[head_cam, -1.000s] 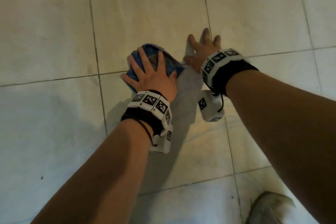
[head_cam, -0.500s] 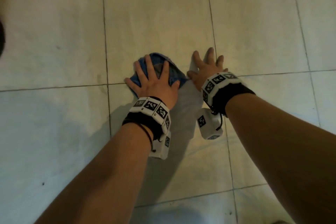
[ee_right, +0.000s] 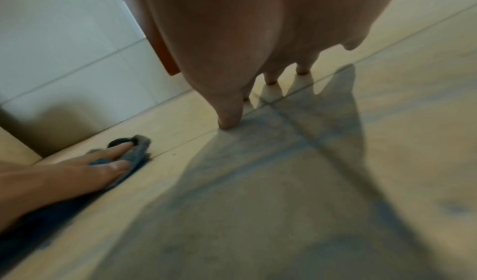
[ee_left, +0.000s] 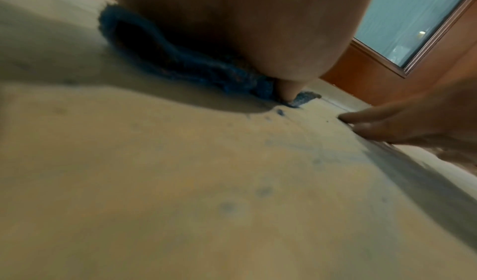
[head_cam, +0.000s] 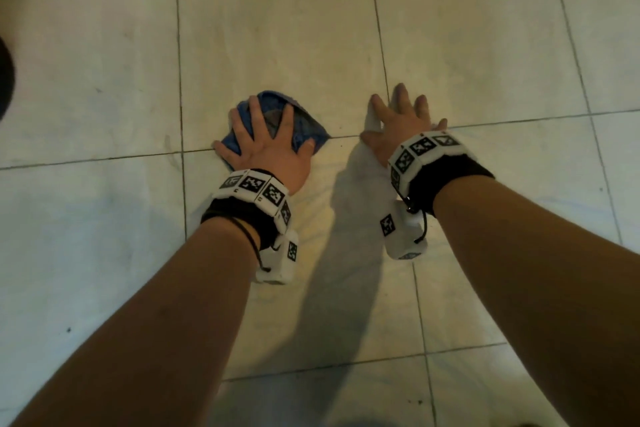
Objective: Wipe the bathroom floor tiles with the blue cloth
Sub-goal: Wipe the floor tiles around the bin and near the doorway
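A crumpled blue cloth lies on the pale floor tiles near a grout crossing. My left hand lies flat on top of it, fingers spread and straight, pressing it to the floor. The left wrist view shows the blue cloth bunched under my palm. My right hand rests flat on the bare tile to the right of the cloth, fingers spread, holding nothing. From the right wrist, the left hand is seen on the cloth, with my right fingertips touching the tile.
Large beige tiles with dark grout lines stretch all around. A brown wooden door frame with frosted glass stands ahead to the right. A white tiled wall rises beyond the cloth. A dark object sits at the left edge.
The hands have drawn apart: my left hand with the cloth has slid left, towards the grout line, while my right hand stays flat on the tile. The head view has tilted up.
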`<move>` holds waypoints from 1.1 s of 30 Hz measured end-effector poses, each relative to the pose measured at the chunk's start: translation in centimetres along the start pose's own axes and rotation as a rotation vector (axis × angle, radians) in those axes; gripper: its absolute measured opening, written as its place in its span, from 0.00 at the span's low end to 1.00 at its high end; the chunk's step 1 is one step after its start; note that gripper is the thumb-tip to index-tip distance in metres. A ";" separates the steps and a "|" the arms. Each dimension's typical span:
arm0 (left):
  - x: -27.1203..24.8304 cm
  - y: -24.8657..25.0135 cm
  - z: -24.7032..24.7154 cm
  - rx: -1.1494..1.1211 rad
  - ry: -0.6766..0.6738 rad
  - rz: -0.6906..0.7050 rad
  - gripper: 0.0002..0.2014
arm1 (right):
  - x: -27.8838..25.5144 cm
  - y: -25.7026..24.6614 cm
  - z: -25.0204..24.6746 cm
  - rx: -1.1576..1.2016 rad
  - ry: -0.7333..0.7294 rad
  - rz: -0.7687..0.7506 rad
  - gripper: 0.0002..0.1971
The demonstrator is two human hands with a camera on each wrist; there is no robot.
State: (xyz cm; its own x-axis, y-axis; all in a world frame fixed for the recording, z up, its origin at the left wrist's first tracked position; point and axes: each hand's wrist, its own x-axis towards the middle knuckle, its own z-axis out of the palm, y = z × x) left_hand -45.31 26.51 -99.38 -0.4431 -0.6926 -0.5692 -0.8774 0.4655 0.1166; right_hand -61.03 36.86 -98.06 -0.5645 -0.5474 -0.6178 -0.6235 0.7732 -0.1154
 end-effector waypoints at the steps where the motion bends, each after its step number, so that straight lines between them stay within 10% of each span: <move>1: -0.1 0.3 0.0 -0.001 -0.001 -0.013 0.34 | -0.2 1.1 0.0 0.012 0.006 0.024 0.32; 13: -1.9 6.2 2.1 0.103 -0.058 0.319 0.34 | 1.2 4.3 0.3 -0.026 0.032 0.096 0.30; 21: 0.8 -1.9 -0.4 0.043 0.021 0.032 0.34 | 0.7 5.3 -0.2 0.005 0.061 0.071 0.25; 33: -0.1 7.1 0.9 0.049 0.003 0.105 0.34 | -1.9 10.9 -1.0 0.062 0.100 0.181 0.21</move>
State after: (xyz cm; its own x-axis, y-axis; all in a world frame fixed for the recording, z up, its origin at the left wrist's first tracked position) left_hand -51.30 30.43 -99.24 -0.5326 -0.6406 -0.5531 -0.8163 0.5615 0.1357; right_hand -67.29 46.04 -97.34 -0.7170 -0.4246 -0.5529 -0.4744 0.8783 -0.0593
